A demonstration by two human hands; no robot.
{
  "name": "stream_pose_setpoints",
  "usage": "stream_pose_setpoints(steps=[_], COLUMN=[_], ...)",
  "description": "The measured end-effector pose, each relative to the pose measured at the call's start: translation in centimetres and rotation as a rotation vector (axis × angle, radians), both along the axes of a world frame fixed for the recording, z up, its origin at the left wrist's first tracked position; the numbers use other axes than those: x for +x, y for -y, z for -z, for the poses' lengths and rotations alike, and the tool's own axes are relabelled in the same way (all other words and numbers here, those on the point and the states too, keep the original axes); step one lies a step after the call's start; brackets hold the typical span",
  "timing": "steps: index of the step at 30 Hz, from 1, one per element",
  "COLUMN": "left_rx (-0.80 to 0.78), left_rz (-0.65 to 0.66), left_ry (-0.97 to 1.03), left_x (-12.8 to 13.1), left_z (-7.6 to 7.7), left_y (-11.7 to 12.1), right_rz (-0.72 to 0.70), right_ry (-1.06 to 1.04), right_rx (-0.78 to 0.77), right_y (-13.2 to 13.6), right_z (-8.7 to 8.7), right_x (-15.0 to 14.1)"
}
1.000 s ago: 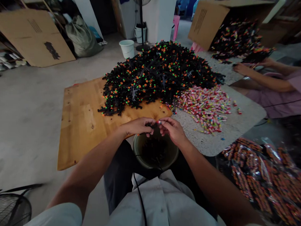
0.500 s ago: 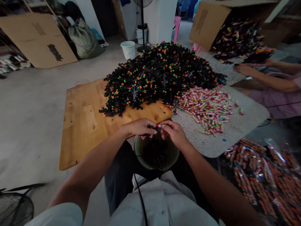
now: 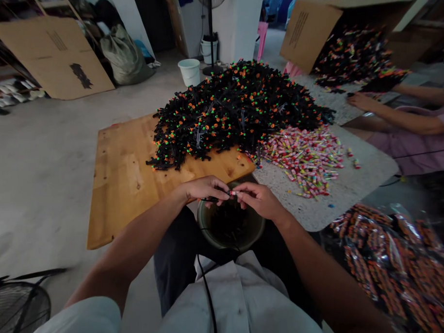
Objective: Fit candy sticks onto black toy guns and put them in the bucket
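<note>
Broadly, grey floor spreads over the left side, and the wooden counter stands before the person, meeting a speckled counter on the right. A wide heap of black pieces dotted with orange and green covers the far part of the wood and reaches onto the speckled slab. Far right, a carton lies tipped with its open side showing more black pieces; far left, a cardboard sheet leans beside a bulging sack. Clear bags of orange and black goods lie near right, below the speckled edge. On that slab, a pile of small pink, red and yellow tubes sits against the heap's right side. At the near edge, a bucket with dark contents stands between the person's legs. Over it, the left hand has its grip closed on a black piece, which pokes out beneath the fingers. Just beside it, the right hand pinches a red-and-white tube between thumb and fingers, its far end touching the left fingertips.
</note>
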State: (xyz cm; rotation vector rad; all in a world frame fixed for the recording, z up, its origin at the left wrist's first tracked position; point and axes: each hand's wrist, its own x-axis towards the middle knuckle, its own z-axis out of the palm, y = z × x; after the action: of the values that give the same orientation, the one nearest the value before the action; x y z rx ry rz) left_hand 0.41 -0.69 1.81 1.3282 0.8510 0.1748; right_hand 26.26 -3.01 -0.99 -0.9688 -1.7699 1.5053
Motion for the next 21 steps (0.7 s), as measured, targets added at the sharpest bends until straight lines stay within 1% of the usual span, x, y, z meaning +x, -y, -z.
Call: stream_pose_setpoints(steps=[3, 5, 7, 9, 10, 11, 12, 13, 15, 16, 17, 18, 19, 21], left_rx=[-0.009, 0.005, 0.020, 0.081, 0.147, 0.241, 0.356, 0.478, 0.716, 0.822, 0.915, 0.989, 1.039, 1.077], left_rz=[0.001, 0.031, 0.105, 0.164, 0.164, 0.139, 0.089, 0.025, -0.122, -0.194, -0.255, -0.299, -0.316, -0.282], left_ry=[-0.020, -0.093, -0.173, -0.208, -0.213, -0.222, -0.242, -0.282, -0.433, -0.535, -0.639, -0.740, -0.829, -0.964], left_x=[0.1, 0.3, 0.5, 0.5, 0.4, 0.2, -0.1, -0.6, -1.6, -2.1, -2.6, -3.1, -3.4, -3.9], left_z=[0.4, 1.1, 2.2, 3.4, 3.9, 4.3, 4.5, 4.6, 4.4, 4.3, 4.1, 4.0, 4.0, 4.2], left_y=[0.4, 0.6, 0.6, 0.4, 0.2, 0.0, -0.4, -1.0, -2.4, -3.2, -4.1, -4.9, -5.8, -7.2], right_rz=[-0.107, -0.165, -0.207, -0.218, -0.187, -0.117, -0.002, 0.149, 0.482, 0.616, 0.700, 0.727, 0.723, 0.655], right_ry=[-0.041, -0.041, 0.007, 0.098, 0.161, 0.241, 0.340, 0.458, 0.728, 0.867, 0.990, 1.090, 1.169, 1.264], right_rx=[-0.094, -0.161, -0.205, -0.192, -0.153, -0.088, -0.001, 0.098, 0.270, 0.316, 0.330, 0.322, 0.300, 0.253], right_y=[-0.2, -0.1, 0.0, -0.1, -0.4, -0.8, -1.4, -2.2, -3.9, -4.8, -5.6, -6.3, -6.9, -7.7], right_z=[0.4, 1.4, 2.7, 3.9, 4.4, 4.7, 4.9, 4.8, 4.5, 4.3, 4.1, 3.9, 3.9, 3.8], right_x=[0.4, 0.5, 0.7, 1.3, 1.9, 2.6, 3.5, 4.6, 6.9, 8.0, 8.9, 9.6, 10.1, 10.5])
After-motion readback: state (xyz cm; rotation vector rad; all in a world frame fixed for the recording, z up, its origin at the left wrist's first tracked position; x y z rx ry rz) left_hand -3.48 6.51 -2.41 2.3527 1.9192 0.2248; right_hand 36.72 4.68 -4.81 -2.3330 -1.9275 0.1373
